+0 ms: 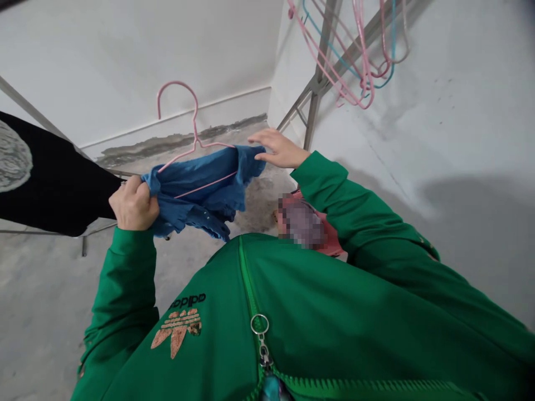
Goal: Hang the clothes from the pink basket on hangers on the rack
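Presently, we are gripping the left end of a blue garment (204, 203) with the left hand (134, 205), whose fingers are closing firmly around the bunched cloth. We are holding the right hand (278, 149) open at the garment's right end, its fingers extending toward the left and its thumb lying at the cloth edge; we are not managing to tell whether it is touching. Between both hands, the garment is hanging on a pink hanger (195, 133), in front of our body and above the concrete floor (54, 289). The hook is rising above the cloth and curving over to the left, while the lower bar is showing as a slanting line against the blue fabric. We are wearing a green jacket (317, 312). To the left, a black garment (62, 178) with a pale print is hanging near the left hand. At upper right, pink and blue hangers (366, 61) are hanging beside a metal frame (317, 83).
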Tool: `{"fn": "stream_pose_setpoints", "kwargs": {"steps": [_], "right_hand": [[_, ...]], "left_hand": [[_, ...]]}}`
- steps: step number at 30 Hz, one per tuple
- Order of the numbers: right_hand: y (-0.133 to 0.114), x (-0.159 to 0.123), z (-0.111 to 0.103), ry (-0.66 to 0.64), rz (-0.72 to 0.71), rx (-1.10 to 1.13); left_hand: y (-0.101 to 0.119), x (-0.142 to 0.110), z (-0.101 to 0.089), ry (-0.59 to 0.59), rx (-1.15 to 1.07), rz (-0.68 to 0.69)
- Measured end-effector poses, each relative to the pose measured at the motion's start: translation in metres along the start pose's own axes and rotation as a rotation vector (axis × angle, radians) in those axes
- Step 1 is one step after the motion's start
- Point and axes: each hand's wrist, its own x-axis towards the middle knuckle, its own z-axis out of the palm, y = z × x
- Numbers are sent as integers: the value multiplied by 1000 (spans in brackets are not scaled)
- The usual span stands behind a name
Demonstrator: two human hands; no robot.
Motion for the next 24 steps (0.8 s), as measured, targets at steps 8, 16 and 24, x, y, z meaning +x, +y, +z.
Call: {"fn": "stream_pose_setpoints", "kwargs": {"steps": [8,16,24], "right_hand": [[-31,-2,24,-31,-9,-104],[-61,-1,21,105,-72,-391],[-50,-1,0,357,-127,-422]], "left_hand": [[-29,0,15,86,-34,-41],[-47,-9,32,172,-158,-412],[-31,-24,7,-94,-544,-75]]}}
